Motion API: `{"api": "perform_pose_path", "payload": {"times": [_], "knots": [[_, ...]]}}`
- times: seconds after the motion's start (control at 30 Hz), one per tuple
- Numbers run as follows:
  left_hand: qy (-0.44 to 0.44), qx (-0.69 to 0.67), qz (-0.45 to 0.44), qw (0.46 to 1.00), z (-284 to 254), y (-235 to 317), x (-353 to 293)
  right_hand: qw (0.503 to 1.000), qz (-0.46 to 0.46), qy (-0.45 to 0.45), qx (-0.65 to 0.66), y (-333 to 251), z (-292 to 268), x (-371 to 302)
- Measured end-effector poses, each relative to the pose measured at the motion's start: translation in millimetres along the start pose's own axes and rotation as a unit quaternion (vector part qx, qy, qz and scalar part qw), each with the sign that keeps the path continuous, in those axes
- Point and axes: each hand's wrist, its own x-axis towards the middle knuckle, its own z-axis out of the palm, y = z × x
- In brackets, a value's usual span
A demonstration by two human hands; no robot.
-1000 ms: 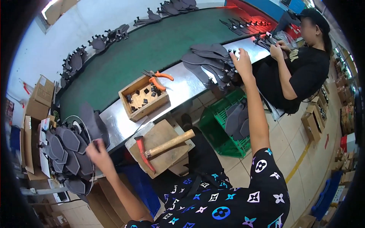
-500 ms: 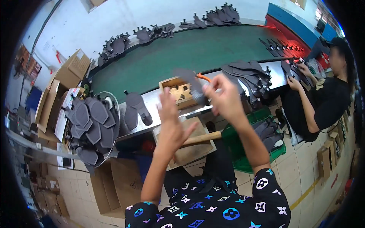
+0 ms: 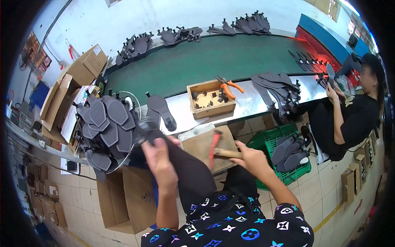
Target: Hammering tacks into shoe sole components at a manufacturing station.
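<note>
My left hand (image 3: 161, 164) grips a dark grey sandal sole (image 3: 191, 168) with a black strap end, held tilted at the near side of the work board; motion smears its strap end. My right hand (image 3: 254, 159) is closed round the wooden handle of a hammer (image 3: 227, 153), whose red head hangs over the tan board (image 3: 197, 144). Beyond the board stands a wooden box (image 3: 214, 110) holding small black pieces. Orange-handled pliers (image 3: 231, 87) rest on the box's right edge. A pair of soles (image 3: 158, 108) lies left of the box.
Soles are piled at the left (image 3: 108, 119) and on the metal ledge at the right (image 3: 277, 84). A green crate (image 3: 302, 175) with soles stands low right, an open cardboard box (image 3: 135, 197) low left. Behind runs a green conveyor belt (image 3: 185, 61). A co-worker (image 3: 349, 107) sits at right.
My right hand has come down from near the pliers and taken hold of the hammer. The sole is now in my left hand, nearer to me. The pliers now rest on the wooden box.
</note>
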Motion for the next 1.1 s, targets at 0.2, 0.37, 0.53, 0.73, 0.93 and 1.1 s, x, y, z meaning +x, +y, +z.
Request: {"api": "perform_pose_path", "payload": {"times": [0.2,0.37,0.53,0.73,0.93,1.1], "knots": [[-0.111,0.691,0.061,0.712,-9.8,-139.2,-9.4,0.959,0.187,0.169,0.133,62.0,3.3,-95.0],[-0.132,0.607,0.233,0.748,19.0,-116.0,56.2,0.792,0.384,0.254,0.402,68.7,16.1,-181.5],[-0.329,0.566,0.156,0.740,68.1,-179.5,172.4,0.684,0.371,0.294,0.556,60.8,7.7,-163.1],[-0.395,0.583,0.106,0.702,107.2,-223.8,196.6,0.718,0.342,0.281,0.537,53.1,7.7,-124.2],[-0.277,0.323,0.053,0.904,99.0,-149.7,152.1,0.759,0.272,0.207,0.554,45.7,-11.1,-84.8],[-0.214,-0.049,-0.184,0.958,78.2,-64.9,65.0,0.803,0.091,0.177,0.562,15.5,-49.5,-26.9]]}}
